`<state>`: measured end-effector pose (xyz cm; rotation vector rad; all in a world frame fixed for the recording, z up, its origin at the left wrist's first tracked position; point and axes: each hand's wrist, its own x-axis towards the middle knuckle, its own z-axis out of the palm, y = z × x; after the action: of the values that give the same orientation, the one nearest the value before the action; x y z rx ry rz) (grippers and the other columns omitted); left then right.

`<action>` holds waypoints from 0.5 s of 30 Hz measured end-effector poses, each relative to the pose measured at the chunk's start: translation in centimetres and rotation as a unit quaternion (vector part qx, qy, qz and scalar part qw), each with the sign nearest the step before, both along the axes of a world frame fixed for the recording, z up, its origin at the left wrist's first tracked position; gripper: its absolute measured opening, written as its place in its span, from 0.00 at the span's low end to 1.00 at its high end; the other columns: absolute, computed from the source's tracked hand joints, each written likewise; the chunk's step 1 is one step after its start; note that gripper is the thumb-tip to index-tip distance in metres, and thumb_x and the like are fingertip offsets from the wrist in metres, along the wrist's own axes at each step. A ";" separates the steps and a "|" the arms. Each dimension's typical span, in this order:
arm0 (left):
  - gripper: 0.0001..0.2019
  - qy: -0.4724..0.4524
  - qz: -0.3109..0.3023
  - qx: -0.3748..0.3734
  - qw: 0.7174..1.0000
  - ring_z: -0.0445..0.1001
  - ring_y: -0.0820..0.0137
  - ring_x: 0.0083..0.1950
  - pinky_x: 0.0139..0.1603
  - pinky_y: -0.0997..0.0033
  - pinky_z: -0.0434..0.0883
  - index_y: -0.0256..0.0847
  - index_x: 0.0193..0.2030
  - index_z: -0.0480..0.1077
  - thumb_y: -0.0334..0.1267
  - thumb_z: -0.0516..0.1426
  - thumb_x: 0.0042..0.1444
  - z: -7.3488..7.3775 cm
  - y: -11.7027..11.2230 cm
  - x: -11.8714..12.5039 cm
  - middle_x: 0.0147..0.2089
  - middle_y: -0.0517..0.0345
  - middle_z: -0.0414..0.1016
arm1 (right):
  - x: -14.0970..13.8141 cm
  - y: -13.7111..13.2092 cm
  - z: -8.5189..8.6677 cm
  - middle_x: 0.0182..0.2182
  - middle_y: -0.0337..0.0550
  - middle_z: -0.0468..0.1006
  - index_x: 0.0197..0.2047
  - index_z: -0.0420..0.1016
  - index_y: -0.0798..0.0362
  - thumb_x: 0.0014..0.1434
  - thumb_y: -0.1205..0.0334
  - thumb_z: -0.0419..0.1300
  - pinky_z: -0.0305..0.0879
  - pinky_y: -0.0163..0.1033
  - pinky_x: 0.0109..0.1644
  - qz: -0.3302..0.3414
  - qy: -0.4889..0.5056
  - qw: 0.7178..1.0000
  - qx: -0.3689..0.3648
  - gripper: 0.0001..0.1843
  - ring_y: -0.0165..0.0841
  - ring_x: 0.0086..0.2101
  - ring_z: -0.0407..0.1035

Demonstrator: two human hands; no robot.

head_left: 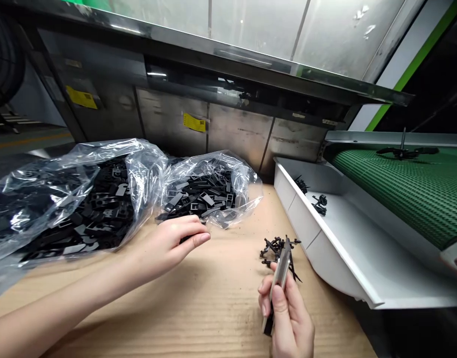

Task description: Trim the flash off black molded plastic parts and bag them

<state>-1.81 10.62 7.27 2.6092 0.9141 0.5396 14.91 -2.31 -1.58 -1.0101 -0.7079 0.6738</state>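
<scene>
In my right hand [288, 318] is a slim, knife-like metal tool [282, 266], gripped between thumb and fingers. Its narrow end points away from me and its dark end toward me. Just beyond it, a small pile of black plastic sprue scraps [275, 247] lies on the wooden tabletop [221, 303]. My left hand [178, 241] is at the front of the smaller clear plastic bag [246, 174], its fingers curled toward the thumb. Something dark shows between them, but I cannot make out what it is. Small black plastic parts [208, 191] fill that bag.
A larger clear bag [146, 164] of black parts stands at the left. On the right is a white tray [336, 248] with a few black scraps inside, beside a green conveyor belt [407, 184] carrying a black piece [403, 151]. A metal panel [239, 132] rises behind.
</scene>
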 end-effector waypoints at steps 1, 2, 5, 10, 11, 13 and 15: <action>0.17 0.014 0.004 0.017 1.000 0.70 0.69 0.35 0.35 0.76 0.65 0.39 0.34 0.70 0.41 0.43 0.60 0.1 0.4 0.1 0.33 0.57 0.70 | 0.0 0.0 -0.1 0.27 0.36 0.70 0.45 0.68 0.49 0.57 0.57 0.55 0.55 0.32 0.22 0.002 0.004 1.000 0.003 0.12 0.23 0.19 0.57; 0.17 0.026 0.009 0.035 0.999 0.70 0.69 0.36 0.36 0.76 0.65 0.39 0.36 0.70 0.41 0.43 0.61 0.1 0.8 0.2 0.34 0.57 0.71 | 0.0 0.1 -0.1 0.27 0.36 0.70 0.45 0.69 0.48 0.57 0.56 0.55 0.55 0.32 0.23 0.003 0.008 1.000 0.006 0.12 0.23 0.19 0.57; 0.17 0.047 0.035 0.083 0.995 0.69 0.66 0.39 0.40 0.71 0.66 0.37 0.42 0.70 0.40 0.42 0.61 -0.2 2.6 0.9 0.38 0.53 0.71 | -0.1 0.1 -0.2 0.27 0.36 0.70 0.45 0.69 0.47 0.57 0.56 0.55 0.55 0.32 0.23 0.004 0.020 1.000 0.017 0.12 0.23 0.19 0.57; 0.16 0.072 0.079 0.157 0.982 0.65 0.55 0.44 0.44 0.54 0.62 0.34 0.45 0.70 0.39 0.45 0.59 -1.0 5.3 1.7 0.43 0.43 0.69 | -0.1 0.1 -0.2 0.27 0.37 0.70 0.44 0.69 0.49 0.57 0.56 0.55 0.55 0.32 0.22 0.002 0.018 1.000 0.008 0.12 0.23 0.19 0.57; 0.16 0.074 0.081 0.165 0.980 0.65 0.53 0.45 0.45 0.52 0.62 0.34 0.46 0.69 0.39 0.46 0.58 -1.1 5.4 1.5 0.45 0.41 0.69 | 0.0 0.2 -0.2 0.27 0.37 0.70 0.45 0.69 0.49 0.57 0.55 0.55 0.55 0.32 0.22 0.003 0.016 1.000 0.007 0.13 0.23 0.19 0.57; 0.17 0.076 0.079 0.173 0.979 0.64 0.52 0.49 0.47 0.51 0.61 0.35 0.48 0.68 0.40 0.48 0.57 -1.1 4.9 0.7 0.49 0.40 0.67 | 0.1 0.3 -0.2 0.27 0.37 0.70 0.46 0.68 0.49 0.57 0.55 0.54 0.55 0.32 0.22 0.011 0.016 1.000 0.006 0.14 0.23 0.19 0.58; 0.17 0.068 0.063 0.165 0.982 0.63 0.53 0.51 0.49 0.54 0.62 0.39 0.49 0.68 0.42 0.49 0.57 -1.2 3.2 -0.7 0.52 0.44 0.66 | 0.2 0.4 -0.3 0.27 0.37 0.70 0.46 0.68 0.49 0.58 0.55 0.54 0.54 0.31 0.21 0.024 0.024 0.999 0.007 0.14 0.23 0.18 0.57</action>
<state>-2.51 13.82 6.09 2.9281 1.1238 0.5966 15.10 -1.94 -1.90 -0.9640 -0.6958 0.7319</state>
